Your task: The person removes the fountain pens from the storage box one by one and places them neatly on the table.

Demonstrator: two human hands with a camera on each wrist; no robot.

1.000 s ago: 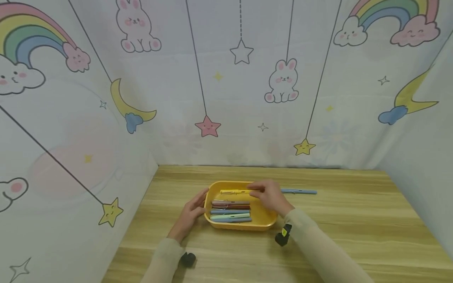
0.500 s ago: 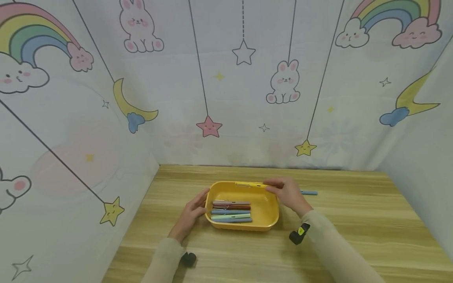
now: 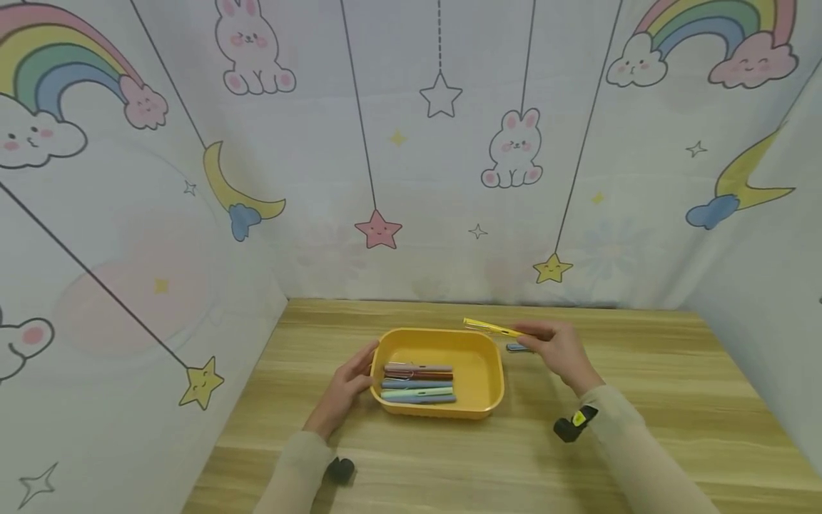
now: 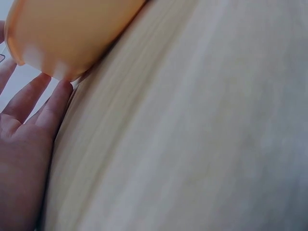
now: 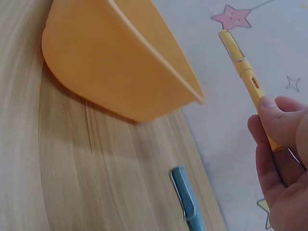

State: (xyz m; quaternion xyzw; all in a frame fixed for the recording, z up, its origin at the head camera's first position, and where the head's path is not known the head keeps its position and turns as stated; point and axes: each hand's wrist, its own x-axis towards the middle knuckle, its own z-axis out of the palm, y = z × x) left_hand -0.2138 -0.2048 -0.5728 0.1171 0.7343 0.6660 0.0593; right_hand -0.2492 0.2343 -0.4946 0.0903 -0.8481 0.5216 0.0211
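Observation:
My right hand (image 3: 560, 355) pinches a yellow pen (image 3: 486, 326) between thumb and fingers, above the table to the right of the yellow basket (image 3: 477, 382). The right wrist view shows the pen (image 5: 251, 83) slanting up from the fingers, its silver clip end away from the hand. Below it a blue pen (image 3: 515, 348) lies on the table, mostly hidden by the hand in the head view. My left hand (image 3: 343, 394) rests against the basket's left side; straight fingers (image 4: 54, 108) touch its outer wall (image 4: 62, 33) in the left wrist view.
Inside the basket's left part lie several pens side by side, among them a mauve pen (image 3: 417, 368), a dark red one and a mint green pen (image 3: 417, 392). The wooden table (image 3: 642, 400) meets printed cloth walls (image 3: 443, 264) at the back and sides.
My right hand has carried the yellow pen from over the basket's inside, past its back rim, to the right and up. The left hand, the basket and the pens in it stay put.

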